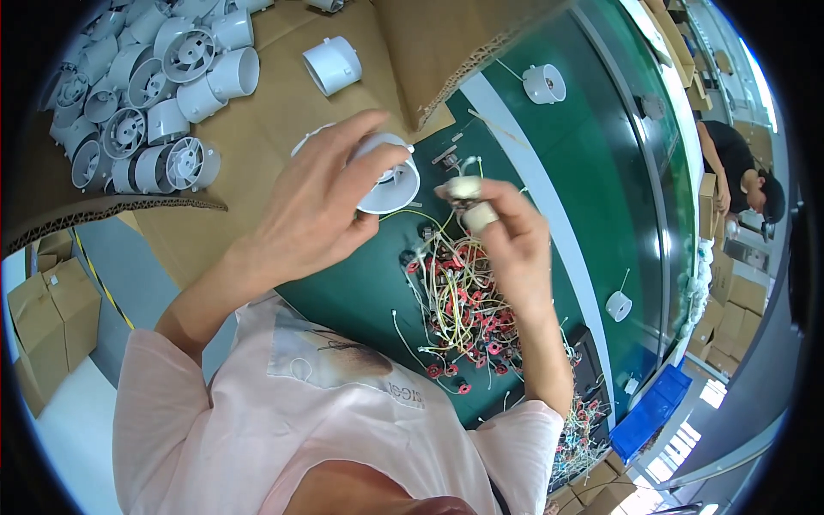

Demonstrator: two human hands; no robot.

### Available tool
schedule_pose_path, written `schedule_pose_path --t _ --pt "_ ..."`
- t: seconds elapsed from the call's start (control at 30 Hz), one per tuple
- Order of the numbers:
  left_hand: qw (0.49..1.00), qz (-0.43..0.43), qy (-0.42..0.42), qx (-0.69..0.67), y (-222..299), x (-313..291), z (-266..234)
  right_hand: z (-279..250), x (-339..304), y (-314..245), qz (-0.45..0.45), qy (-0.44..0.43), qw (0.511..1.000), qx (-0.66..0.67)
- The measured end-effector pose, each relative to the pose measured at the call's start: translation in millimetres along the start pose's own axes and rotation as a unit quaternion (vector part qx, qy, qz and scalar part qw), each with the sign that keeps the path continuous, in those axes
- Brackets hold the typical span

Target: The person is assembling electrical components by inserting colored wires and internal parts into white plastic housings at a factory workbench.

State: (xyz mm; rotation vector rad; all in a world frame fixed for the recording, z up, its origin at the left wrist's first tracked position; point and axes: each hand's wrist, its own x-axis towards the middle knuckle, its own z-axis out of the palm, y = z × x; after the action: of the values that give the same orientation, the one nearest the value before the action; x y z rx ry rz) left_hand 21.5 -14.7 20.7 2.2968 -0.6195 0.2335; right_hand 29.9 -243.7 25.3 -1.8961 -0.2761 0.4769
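My left hand (313, 202) is closed around a white plastic fan housing (396, 190), a short open cylinder, held at the edge of the cardboard. To its right, my right hand (519, 245) wears cream finger covers (479, 217) on the thumb and a finger. A small dark metallic part is pinched between them, blurred, so its exact kind is unclear. Below the hands lies a tangled heap of small round motors (468, 313) with red ends and pale wires, on the green table surface (352, 296).
Many white housings (146, 94) are piled in the cardboard box at the upper left. One single housing (333, 65) lies on the cardboard. Wired housings (544, 84) sit on the green belt to the right. A blue bin (651, 412) stands lower right. Another person (740, 167) is at the far right.
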Motion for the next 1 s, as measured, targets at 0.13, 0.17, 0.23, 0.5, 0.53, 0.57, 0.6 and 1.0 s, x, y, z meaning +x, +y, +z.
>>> schedule_pose_path --t 0.13,0.17,0.23,0.5,0.53,0.57,0.6,1.0 --pt "0.959 -0.077 -0.009 -0.272 4.8 0.5 -2.1 -19.2 3.7 13.6 0.097 -0.027 0.897 0.43" --pt "0.923 -0.102 -0.015 -0.372 6.6 1.1 -3.7 -18.5 3.9 16.5 0.103 -0.034 0.884 0.455" --pt "0.848 -0.167 -0.047 -0.502 11.2 3.9 -7.6 -16.8 3.3 19.7 0.115 -0.046 0.856 0.501" --pt "0.687 -0.309 -0.125 -0.646 7.0 -3.5 3.5 1.2 -11.2 -26.2 -0.09 0.073 0.947 -0.299" --pt "0.748 -0.284 -0.106 -0.59 6.7 -7.4 8.3 2.6 -14.7 -30.7 -0.09 0.072 0.948 -0.298" --pt "0.803 -0.258 -0.085 -0.53 6.1 -10.4 11.0 4.0 -18.3 -34.5 -0.078 0.074 0.944 -0.312" --pt "0.804 -0.257 -0.085 -0.53 4.1 -11.3 12.6 4.8 -21.7 -38.0 -0.066 0.077 0.939 -0.328" --pt "0.812 -0.214 -0.146 -0.524 -11.9 -12.5 16.1 -32.9 -31.9 -43.7 -0.114 0.116 0.951 0.263"
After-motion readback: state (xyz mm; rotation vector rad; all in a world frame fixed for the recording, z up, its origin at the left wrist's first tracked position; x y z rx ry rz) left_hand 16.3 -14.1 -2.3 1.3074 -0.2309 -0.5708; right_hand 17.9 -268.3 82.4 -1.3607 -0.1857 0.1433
